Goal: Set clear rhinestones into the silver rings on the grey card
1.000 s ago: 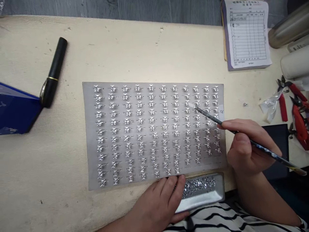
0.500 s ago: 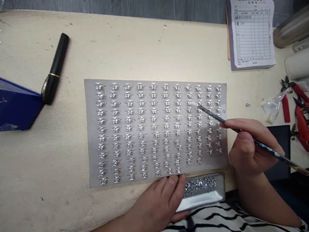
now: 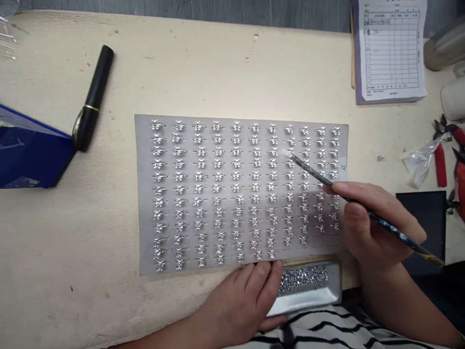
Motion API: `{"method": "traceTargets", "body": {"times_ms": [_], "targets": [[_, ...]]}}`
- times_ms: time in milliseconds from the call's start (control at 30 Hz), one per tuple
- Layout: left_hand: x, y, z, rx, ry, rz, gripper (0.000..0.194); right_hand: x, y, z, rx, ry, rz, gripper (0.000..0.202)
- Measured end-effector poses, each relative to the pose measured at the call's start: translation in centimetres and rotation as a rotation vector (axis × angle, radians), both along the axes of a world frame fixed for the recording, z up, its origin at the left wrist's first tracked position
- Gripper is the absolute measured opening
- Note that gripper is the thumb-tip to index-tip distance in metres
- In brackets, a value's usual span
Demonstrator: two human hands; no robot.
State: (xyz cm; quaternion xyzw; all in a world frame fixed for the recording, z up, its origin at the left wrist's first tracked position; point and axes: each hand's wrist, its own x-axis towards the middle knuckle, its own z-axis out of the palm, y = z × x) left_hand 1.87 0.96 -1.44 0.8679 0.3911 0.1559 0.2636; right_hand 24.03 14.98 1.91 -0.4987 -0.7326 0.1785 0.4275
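Note:
Between the thumb and fingers of my right hand (image 3: 378,223) is a slim dark stick (image 3: 312,170) with a whitish tip, closed like a pen grip. Its tip hovers over or touches the upper right part of a grey board (image 3: 145,194); I cannot tell which. Rows of sparkly, bear-shaped rings (image 3: 236,175) stand in the board's slits. A few slits at the lower right hold no ring. My left hand (image 3: 243,300) is closed around the left end of a small metal tray (image 3: 308,306), fingertips at the board's lower edge. Tiny clear stones (image 3: 303,280) lie in the tray.
At left are a black pen (image 3: 95,97) and a blue box-like object (image 3: 32,155). A form pad (image 3: 392,53) lies at the top right. Red-handled pliers (image 3: 440,165), a plastic bag (image 3: 421,162) and a dark flat panel (image 3: 423,218) are at right.
The stick's tip has shifted slightly left across the board, with my right hand following. My left hand keeps its place at the tray. The whole view has shifted a little.

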Motion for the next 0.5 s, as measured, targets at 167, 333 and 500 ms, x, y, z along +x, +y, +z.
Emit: {"method": "traceTargets", "body": {"times_ms": [167,333,500], "targets": [[0.0,0.1,0.0,-0.013,-0.007,-0.014,0.063,-0.1,-0.2,0.0,-0.013,-0.034,0.022,0.041],[0.0,-0.1,-0.1,-0.025,0.010,-0.025,0.068,0.2,0.6,-0.7,0.166,0.079,-0.082,0.029],[-0.1,-0.2,0.0,-0.032,0.020,-0.037,0.063,1.1,1.4,-1.6,0.336,0.109,-0.094,0.028]]}}
